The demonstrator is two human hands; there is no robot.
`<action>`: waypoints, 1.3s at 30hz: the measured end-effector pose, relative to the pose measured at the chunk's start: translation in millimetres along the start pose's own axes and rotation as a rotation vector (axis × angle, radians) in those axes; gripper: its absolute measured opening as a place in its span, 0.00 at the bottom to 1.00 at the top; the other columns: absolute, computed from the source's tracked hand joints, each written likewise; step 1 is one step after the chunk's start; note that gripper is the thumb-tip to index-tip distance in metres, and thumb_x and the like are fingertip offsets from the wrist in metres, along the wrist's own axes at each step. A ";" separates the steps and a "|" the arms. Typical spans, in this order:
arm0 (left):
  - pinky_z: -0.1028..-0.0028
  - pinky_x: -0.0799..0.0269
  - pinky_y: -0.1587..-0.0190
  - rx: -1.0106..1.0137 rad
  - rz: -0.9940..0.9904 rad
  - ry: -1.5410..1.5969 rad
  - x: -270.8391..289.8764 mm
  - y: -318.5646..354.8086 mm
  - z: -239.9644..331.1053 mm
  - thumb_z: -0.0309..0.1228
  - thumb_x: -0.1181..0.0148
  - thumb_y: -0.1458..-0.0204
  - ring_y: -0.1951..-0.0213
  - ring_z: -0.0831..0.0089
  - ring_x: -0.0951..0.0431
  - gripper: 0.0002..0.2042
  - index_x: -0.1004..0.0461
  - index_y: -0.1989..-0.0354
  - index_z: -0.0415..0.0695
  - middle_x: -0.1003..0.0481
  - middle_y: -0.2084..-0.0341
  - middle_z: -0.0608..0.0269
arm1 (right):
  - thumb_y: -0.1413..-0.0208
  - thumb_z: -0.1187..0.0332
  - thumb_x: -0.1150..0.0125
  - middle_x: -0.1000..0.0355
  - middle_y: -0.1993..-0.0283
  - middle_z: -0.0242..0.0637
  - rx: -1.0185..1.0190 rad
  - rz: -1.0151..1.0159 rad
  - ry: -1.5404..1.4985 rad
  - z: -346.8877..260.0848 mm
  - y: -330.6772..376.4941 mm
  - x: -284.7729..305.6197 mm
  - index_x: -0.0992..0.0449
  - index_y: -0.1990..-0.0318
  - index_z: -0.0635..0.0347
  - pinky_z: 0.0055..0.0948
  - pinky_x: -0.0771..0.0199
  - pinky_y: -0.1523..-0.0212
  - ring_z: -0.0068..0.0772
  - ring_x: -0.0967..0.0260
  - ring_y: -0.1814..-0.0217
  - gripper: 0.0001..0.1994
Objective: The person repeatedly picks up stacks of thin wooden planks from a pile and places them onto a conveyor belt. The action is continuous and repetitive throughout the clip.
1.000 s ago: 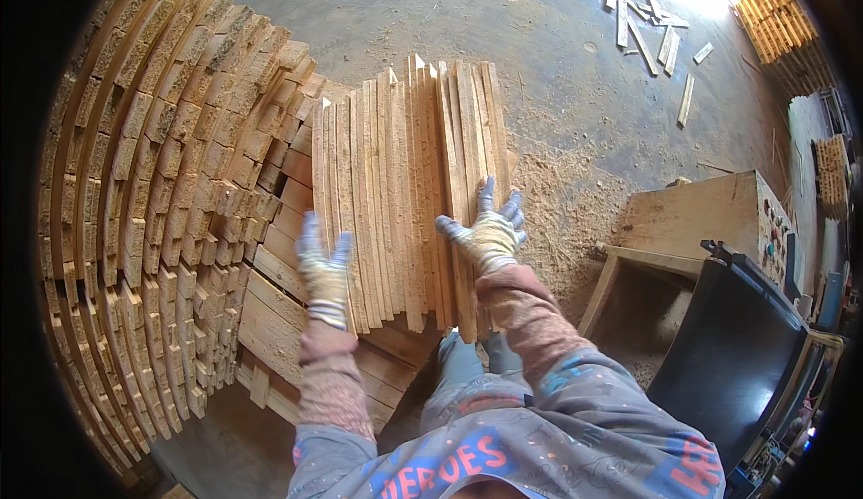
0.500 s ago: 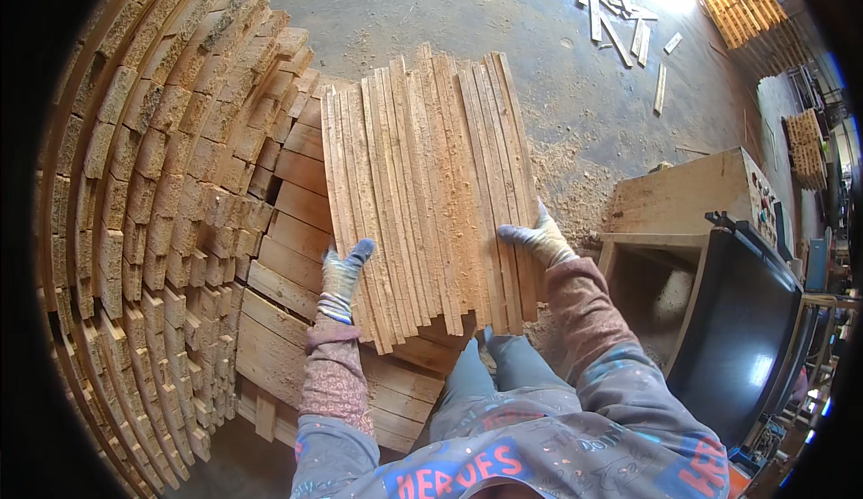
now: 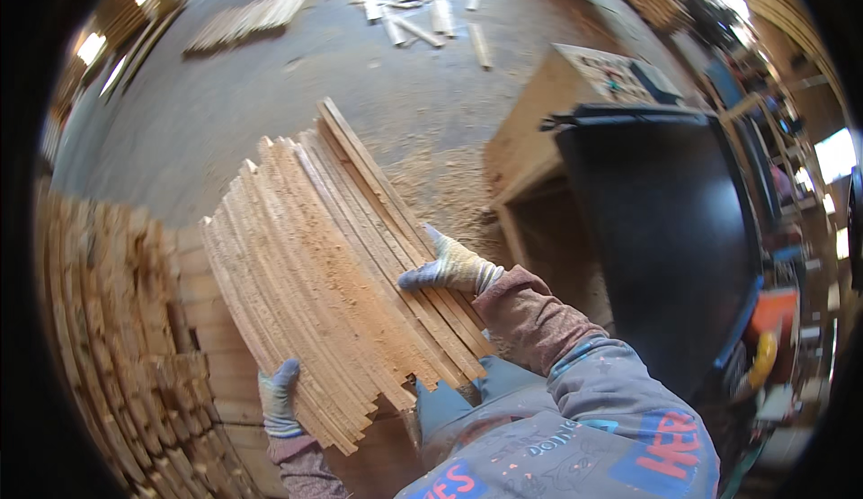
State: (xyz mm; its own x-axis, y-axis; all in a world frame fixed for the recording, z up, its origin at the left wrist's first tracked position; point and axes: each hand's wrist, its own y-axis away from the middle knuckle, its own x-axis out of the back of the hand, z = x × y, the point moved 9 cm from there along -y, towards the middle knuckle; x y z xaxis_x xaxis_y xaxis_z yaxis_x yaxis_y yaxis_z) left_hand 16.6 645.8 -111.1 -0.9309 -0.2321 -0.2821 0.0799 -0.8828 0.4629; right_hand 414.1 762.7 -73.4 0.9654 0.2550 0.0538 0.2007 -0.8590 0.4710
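Note:
A wide row of long, thin wooden strips (image 3: 315, 288) lies side by side in front of me, with sawdust scattered on top. My left hand (image 3: 279, 398), in a pale knit glove with bluish fingertips, grips the row's near left edge, thumb up over the top. On the opposite edge my right hand (image 3: 449, 267), gloved alike, clasps the outer strips with its thumb on top and its other fingers partly hidden. Between them the strips are squeezed together. Their far ends are uneven, and one strip on the right sticks out farthest.
Tall stacked boards (image 3: 108, 319) stand at the left, beside a lower layer of planks (image 3: 235, 409). On the right is an open wooden box (image 3: 526, 153) with a large black panel (image 3: 661, 238). Loose slats (image 3: 418, 13) and another strip pile (image 3: 250, 22) lie on the floor farther off.
My view has swung right, so the stacked boards sit lower left and the box nearer the middle. The strips, still between both hands, now slant toward the upper left.

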 end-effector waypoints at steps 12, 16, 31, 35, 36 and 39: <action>0.75 0.17 0.59 0.030 -0.837 -0.397 -499.5 42.8 56.3 0.26 0.23 0.53 0.62 0.74 0.18 0.42 0.42 0.31 0.37 0.21 0.54 0.57 | 0.56 0.55 0.16 0.30 0.38 0.44 0.263 0.870 -0.286 15.3 398.2 280.5 0.43 0.29 0.61 0.34 0.21 0.41 0.36 0.29 0.38 0.50; 0.70 0.25 0.41 -0.057 -1.364 -0.506 -711.9 95.6 10.5 0.37 0.20 0.55 0.43 0.70 0.25 0.54 0.52 0.23 0.40 0.31 0.38 0.54 | 0.47 0.62 0.22 0.27 0.44 0.41 0.294 1.247 -0.249 93.8 519.1 338.5 0.38 0.33 0.64 0.33 0.20 0.43 0.36 0.24 0.47 0.39; 0.60 0.25 0.49 -0.641 -1.424 -1.454 -919.6 44.3 -123.7 0.60 0.29 0.55 0.52 0.52 0.18 0.38 0.24 0.43 0.42 0.18 0.56 0.46 | 0.51 0.58 0.19 0.22 0.54 0.45 -0.148 1.625 -0.145 207.2 522.5 395.9 0.24 0.52 0.73 0.35 0.24 0.51 0.33 0.27 0.56 0.29; 0.50 0.37 0.34 -1.033 -0.838 -1.483 -932.9 19.4 -53.0 0.60 0.32 0.52 0.36 0.46 0.31 0.43 0.36 0.30 0.48 0.29 0.38 0.44 | 0.44 0.57 0.24 0.23 0.60 0.35 -0.048 1.551 -0.310 148.4 426.2 444.9 0.22 0.58 0.72 0.29 0.24 0.57 0.25 0.31 0.62 0.23; 0.47 0.41 0.32 -1.041 -0.887 -1.435 -924.0 34.0 -43.4 0.60 0.33 0.50 0.34 0.43 0.35 0.43 0.37 0.29 0.48 0.33 0.36 0.44 | 0.43 0.57 0.24 0.23 0.61 0.35 -0.040 1.574 -0.260 140.1 411.2 460.3 0.22 0.60 0.72 0.29 0.25 0.58 0.24 0.32 0.63 0.22; 0.47 0.41 0.31 -1.201 -0.861 -1.135 -819.3 63.3 -6.7 0.57 0.36 0.46 0.33 0.43 0.36 0.40 0.37 0.29 0.48 0.32 0.36 0.43 | 0.45 0.41 0.28 0.24 0.73 0.36 -0.348 1.671 0.058 146.0 392.7 488.7 0.20 0.71 0.71 0.36 0.29 0.71 0.26 0.38 0.73 0.32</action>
State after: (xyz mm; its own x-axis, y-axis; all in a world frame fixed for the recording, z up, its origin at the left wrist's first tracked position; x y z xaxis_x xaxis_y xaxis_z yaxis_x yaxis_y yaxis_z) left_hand 786.8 777.3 143.6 -0.5695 0.2813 0.7724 -0.7768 -0.4913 -0.3939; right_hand 989.0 485.1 9.3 0.0629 -0.7330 0.6773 -0.9978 -0.0599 0.0278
